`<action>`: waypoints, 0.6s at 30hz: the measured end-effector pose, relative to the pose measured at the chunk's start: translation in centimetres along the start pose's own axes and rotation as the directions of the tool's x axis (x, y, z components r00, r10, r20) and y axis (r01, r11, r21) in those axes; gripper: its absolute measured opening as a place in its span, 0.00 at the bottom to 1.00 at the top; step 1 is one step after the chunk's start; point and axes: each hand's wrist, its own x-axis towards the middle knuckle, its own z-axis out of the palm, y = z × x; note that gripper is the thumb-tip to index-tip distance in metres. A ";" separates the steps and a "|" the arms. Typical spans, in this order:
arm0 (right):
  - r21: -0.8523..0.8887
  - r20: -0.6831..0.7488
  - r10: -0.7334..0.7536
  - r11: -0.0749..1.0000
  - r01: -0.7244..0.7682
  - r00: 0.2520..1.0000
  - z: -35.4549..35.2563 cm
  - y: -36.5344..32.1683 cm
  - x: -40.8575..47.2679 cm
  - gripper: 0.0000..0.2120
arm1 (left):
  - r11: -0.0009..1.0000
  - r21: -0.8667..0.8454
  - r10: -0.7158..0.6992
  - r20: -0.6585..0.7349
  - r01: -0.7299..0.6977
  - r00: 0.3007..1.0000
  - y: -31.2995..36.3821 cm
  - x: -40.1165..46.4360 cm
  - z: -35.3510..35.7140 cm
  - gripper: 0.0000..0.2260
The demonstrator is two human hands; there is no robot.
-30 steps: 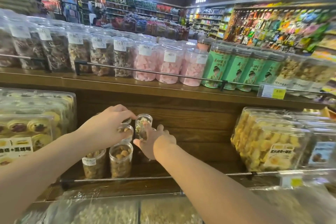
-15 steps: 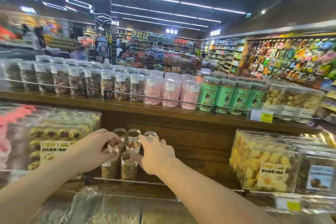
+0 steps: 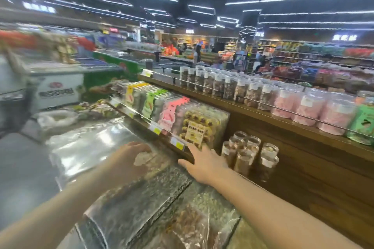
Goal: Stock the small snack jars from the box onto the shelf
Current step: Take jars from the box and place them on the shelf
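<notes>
Right hand (image 3: 204,164) is open and empty, fingers spread and pointing left, hovering at the front edge of the dark wooden middle shelf (image 3: 299,170). Left hand (image 3: 131,157) is also open and empty, palm down over the clear plastic cover (image 3: 87,147) of the bulk-food bins, well left of the jars; motion blur hides whether it touches the plastic. The small clear plastic snack jars (image 3: 248,152) stand in a tight cluster on that middle shelf, just to the right of the right hand and apart from it, no contact visible. Jars are upright, short cylinders with clear lids, brownish contents, a white label near the top of each; some look stacked two high, blur makes the exact count unclear. Directly left of the cluster, behind the right hand's fingertips, sits a flat clear tray of round yellow pastries with an orange label (image 3: 199,127), then pink, green and yellow carded packs in a row. Yellow price tags (image 3: 178,144) clip along the rail in front of them. On the wooden shelf above, larger clear jars with brown contents (image 3: 228,85) run left, then pink-filled jars (image 3: 309,107), then a green-labelled canister (image 3: 362,123) at the right edge, all behind a thin metal rail. Below the forearms, bins of loose dried goods show under plastic.
</notes>
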 end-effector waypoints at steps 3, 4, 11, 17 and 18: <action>0.003 0.040 -0.134 0.991 0.134 0.990 0.5 -5.6 -0.8 0.36 | 0.981 -0.009 -0.194 -0.054 0.194 0.979 -4.5 -8.3 -2.1 0.21; -0.001 0.051 -0.184 0.983 0.184 0.982 0.6 -7.6 -1.2 0.36 | 0.966 -0.016 -0.259 -0.074 0.259 0.963 -5.8 -11.2 -2.9 0.21; -0.028 0.067 -0.538 0.841 0.541 0.840 3.0 -24.5 -6.7 0.35 | 0.829 0.003 -0.542 -0.241 0.559 0.805 -12.7 -29.6 -8.5 0.21; 0.020 0.134 -0.757 0.647 0.762 0.639 6.7 -39.7 -14.0 0.36 | 0.708 -0.019 -0.671 -0.328 0.706 0.665 -16.2 -45.5 -12.3 0.23; 0.024 0.145 -0.782 0.615 0.788 0.606 7.6 -42.2 -15.5 0.36 | 0.682 -0.028 -0.693 -0.343 0.730 0.634 -16.7 -48.2 -12.7 0.23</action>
